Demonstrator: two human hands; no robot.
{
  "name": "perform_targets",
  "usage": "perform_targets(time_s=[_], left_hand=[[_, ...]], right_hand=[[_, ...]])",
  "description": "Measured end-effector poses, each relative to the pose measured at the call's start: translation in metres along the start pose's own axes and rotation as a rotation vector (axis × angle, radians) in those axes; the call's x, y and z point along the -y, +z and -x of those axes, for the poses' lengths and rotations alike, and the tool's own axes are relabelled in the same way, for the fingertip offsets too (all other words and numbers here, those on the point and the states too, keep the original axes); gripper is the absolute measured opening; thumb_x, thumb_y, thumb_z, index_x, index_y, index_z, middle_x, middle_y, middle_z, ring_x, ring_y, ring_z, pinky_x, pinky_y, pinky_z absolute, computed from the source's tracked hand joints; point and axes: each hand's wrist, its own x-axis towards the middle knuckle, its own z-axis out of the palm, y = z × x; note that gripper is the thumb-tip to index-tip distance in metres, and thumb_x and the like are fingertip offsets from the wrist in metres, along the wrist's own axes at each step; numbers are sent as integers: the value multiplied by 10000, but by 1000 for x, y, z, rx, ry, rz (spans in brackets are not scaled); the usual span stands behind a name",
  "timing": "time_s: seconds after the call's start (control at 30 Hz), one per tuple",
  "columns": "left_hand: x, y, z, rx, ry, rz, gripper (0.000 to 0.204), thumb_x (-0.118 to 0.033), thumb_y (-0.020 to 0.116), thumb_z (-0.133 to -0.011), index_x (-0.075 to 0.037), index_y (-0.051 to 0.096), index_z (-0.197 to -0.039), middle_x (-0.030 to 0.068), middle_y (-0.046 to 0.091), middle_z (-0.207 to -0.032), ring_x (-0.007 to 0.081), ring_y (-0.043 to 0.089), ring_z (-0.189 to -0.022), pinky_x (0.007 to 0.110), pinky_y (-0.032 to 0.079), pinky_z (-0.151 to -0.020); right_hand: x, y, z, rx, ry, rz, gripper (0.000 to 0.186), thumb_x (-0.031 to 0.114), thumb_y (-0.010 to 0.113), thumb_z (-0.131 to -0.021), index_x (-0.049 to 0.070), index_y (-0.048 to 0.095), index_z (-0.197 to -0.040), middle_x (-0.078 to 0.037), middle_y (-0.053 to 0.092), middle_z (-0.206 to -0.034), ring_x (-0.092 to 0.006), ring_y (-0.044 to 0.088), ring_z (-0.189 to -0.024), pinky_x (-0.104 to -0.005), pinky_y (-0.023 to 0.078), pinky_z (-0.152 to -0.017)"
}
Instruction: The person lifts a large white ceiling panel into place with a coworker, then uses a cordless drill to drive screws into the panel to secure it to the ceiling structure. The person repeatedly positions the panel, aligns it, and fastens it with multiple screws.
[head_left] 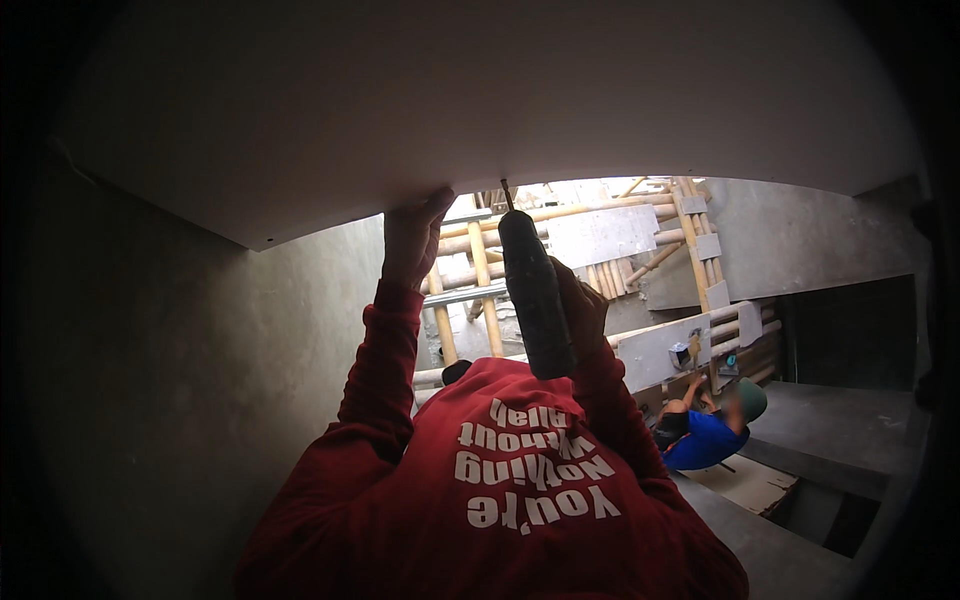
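Observation:
A broad, pale flat panel (480,90) spans the upper part of the view. Raised against its lower edge, my left hand (411,238) presses with its fingers stretched out. My right hand (582,302) is wrapped round a dark power drill (534,290), which points upward. The drill's thin bit (508,195) reaches the panel's edge, right of my left hand. Whether a screw sits at its tip is too small to tell. Both arms are in red sleeves.
Bamboo scaffolding (480,290) with pale boards (603,235) stands below and beyond my hands. A bare grey wall (220,370) rises on the left. Lower right, a person in a blue shirt (705,442) and green cap sits or crouches near a board.

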Motion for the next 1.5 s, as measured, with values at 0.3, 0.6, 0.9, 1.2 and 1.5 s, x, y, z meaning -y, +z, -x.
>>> perform_targets(time_s=[0.3,0.6,0.9,1.2,1.5], left_hand=[[4,-7,-4,16,-4,-48,424,110,676,-838,-20,543,-1219,114,588,-1172,258,609,-1115,410,529,-1021],[19,-16,-3,47,-17,-137,475,42,717,-841,-95,536,-1258,63,592,-1180,204,616,-1090,513,528,-1010],[72,23,-13,-32,107,-365,430,-13,744,-838,-60,541,-1214,69,607,-1111,197,630,-1035,462,575,-937],[53,16,-5,-69,32,-305,329,-63,669,-924,-38,545,-1227,93,619,-1142,229,635,-1072,471,581,-937],[50,13,-9,154,-24,-142,553,1,744,-834,-78,490,-1318,84,578,-1240,249,607,-1136,509,512,-1027]], right_hand=[[-5,0,-1,-21,-32,-13,535,245,707,-784,32,591,-1261,-164,702,-992,-340,704,-797,-403,556,-679],[-25,-20,66,6,41,44,508,142,724,-786,13,598,-1261,-167,710,-1024,-319,709,-807,-375,558,-700],[-46,-51,139,-72,340,-57,479,156,718,-824,-33,595,-1247,-201,704,-1055,-310,721,-905,-382,573,-780],[-26,-16,47,24,109,-153,471,119,681,-875,-37,564,-1304,-186,692,-1121,-252,708,-975,-337,562,-831],[-26,-2,7,13,47,-145,513,164,698,-834,-10,574,-1300,-183,693,-1100,-286,705,-959,-365,558,-804]])
